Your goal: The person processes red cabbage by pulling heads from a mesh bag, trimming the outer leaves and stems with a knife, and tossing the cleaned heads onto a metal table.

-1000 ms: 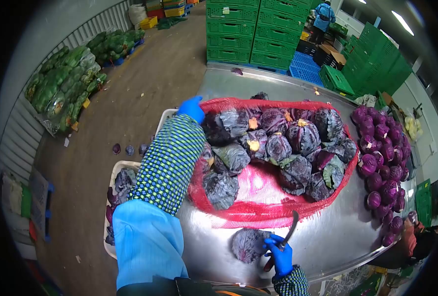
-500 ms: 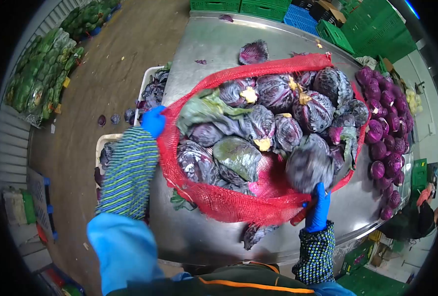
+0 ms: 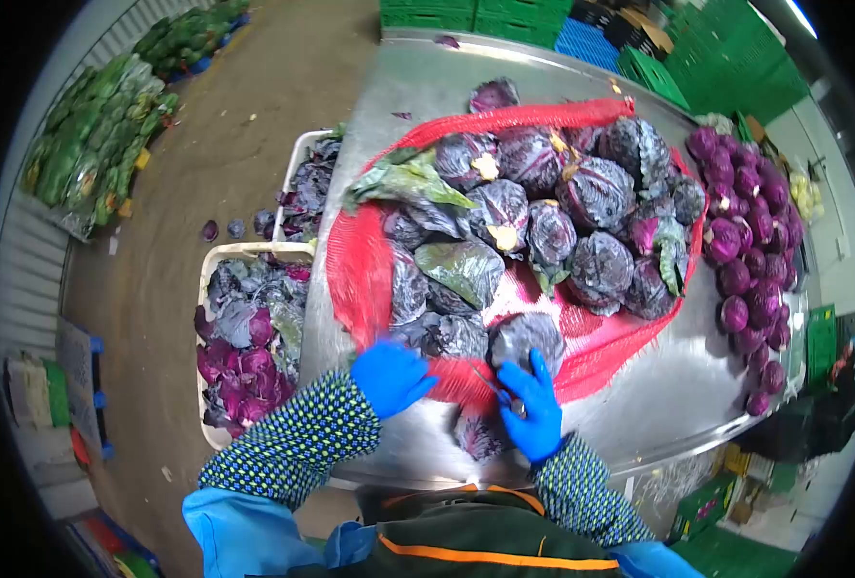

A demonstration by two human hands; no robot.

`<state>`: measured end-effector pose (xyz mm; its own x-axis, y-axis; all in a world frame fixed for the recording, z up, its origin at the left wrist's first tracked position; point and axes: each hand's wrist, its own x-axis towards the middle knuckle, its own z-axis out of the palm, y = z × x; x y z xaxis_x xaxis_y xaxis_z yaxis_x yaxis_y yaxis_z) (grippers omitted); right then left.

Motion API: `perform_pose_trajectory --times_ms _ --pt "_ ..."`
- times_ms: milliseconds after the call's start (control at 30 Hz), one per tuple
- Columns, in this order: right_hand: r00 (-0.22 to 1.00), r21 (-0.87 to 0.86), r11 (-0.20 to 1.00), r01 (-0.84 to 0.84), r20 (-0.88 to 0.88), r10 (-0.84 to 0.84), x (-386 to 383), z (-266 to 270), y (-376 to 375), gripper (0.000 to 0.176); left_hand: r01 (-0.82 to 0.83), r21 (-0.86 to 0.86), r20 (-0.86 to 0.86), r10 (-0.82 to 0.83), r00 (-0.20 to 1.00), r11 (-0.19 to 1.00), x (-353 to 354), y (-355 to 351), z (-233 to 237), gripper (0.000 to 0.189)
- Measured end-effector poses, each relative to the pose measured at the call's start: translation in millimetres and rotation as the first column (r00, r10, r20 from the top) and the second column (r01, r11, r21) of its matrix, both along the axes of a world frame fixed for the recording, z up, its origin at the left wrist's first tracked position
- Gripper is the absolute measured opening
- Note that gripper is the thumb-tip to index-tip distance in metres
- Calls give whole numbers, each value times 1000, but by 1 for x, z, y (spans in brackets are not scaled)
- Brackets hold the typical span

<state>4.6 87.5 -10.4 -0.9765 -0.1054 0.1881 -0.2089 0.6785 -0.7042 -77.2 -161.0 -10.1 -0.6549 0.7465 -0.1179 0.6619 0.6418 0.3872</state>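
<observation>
Dark purple red cabbages [image 3: 596, 193] fill a red mesh sack [image 3: 360, 275], which lies spread wide on a metal table. My left hand [image 3: 391, 378], in a blue glove, is closed at the sack's front left edge, gripping the mesh. My right hand [image 3: 533, 409], gloved in blue too, holds what looks like a knife [image 3: 485, 380]; its thin blade points up and left, and the handle is mostly hidden in the palm. Its raised fingers touch a cabbage [image 3: 526, 339] at the sack's front edge. A loose purple leaf [image 3: 479, 433] lies below the sack.
Trimmed purple cabbages [image 3: 760, 231] are piled along the table's right side. Left of the table stand white bins [image 3: 206, 318] of leaf scraps. Green crates [image 3: 736, 58] are stacked at the back. Bagged green vegetables [image 3: 95, 135] line the left wall.
My left hand has moved from the sack's left side to its front edge. My right hand has shifted left; the cabbage it was touching now rests farther back in the sack.
</observation>
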Motion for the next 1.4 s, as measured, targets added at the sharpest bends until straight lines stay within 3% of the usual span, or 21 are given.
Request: perform_pose_trajectory --times_ms 100,167,200,233,333,433,467,500,567,633,700,733,800,833,900,967,1033,1167,1233,1300,1400 --pt "997 -101 993 65 47 -61 43 -17 11 39 -116 -119 139 133 981 986 54 -22 -62 13" --pt "982 -185 969 164 118 -144 54 -22 27 39 -407 173 -90 426 900 897 74 -7 -79 12" --pt "978 -149 966 209 44 -205 48 -23 39 38 -568 -7 174 560 810 823 65 5 -71 21" --pt "965 -118 960 255 -38 -261 35 -23 55 37 -570 -3 161 563 810 821 62 7 -71 21" --pt "831 -307 773 556 238 -503 -8 -29 117 31 -888 435 701 563 437 148 50 13 -75 59" --pt "816 -405 708 579 286 -503 -4 15 131 29 -816 449 552 604 574 365 31 47 -42 78" --pt "849 -451 719 528 293 -440 8 13 128 28 -901 145 455 781 427 408 31 68 -31 99" --pt "881 -503 723 473 286 -378 18 11 122 28 -899 150 450 781 432 411 24 72 -30 99" --pt "742 -378 750 543 634 -218 39 26 99 27 -894 -74 436 821 369 441 4 77 -38 104" --pt "789 -525 715 462 612 -60 57 18 82 28 -909 275 736 539 409 315 11 64 -47 86" --pt "788 -558 694 456 615 -23 63 27 73 28 -939 341 886 322 333 34 19 38 -107 65" --pt "787 -574 689 442 617 9 63 38 72 28 -939 339 879 340 335 50 24 26 -120 65" --pt "819 -592 710 383 572 36 57 42 74 32 -918 275 921 -196 337 -286 55 32 -62 38" --pt "818 -590 702 399 575 19 47 51 73 34 -928 262 926 -201 319 -266 63 38 -36 38" --pt "726 -559 665 495 687 37 20 60 68 38 -917 398 910 119 397 13 58 55 6 21" --pt "712 -618 548 564 700 56 -1 22 69 40 -881 473 840 302 451 -1 49 45 6 23" --pt "719 -703 427 568 677 157 -3 23 76 41 -808 540 515 667 538 235 53 32 23 28" --pt "677 -621 510 595 729 98 20 9 90 40 -711 502 473 532 703 493 36 69 20 41" --pt "704 -616 531 582 708 51 12 8 91 37 -818 291 828 298 475 496 11 101 19 49" --pt "738 -595 559 578 673 -47 -14 25 87 34 -945 193 940 227 255 264 -12 130 -32 64" --pt "842 -603 690 401 539 -19 -76 -15 106 38 -950 194 949 200 245 244 -5 166 -23 92"
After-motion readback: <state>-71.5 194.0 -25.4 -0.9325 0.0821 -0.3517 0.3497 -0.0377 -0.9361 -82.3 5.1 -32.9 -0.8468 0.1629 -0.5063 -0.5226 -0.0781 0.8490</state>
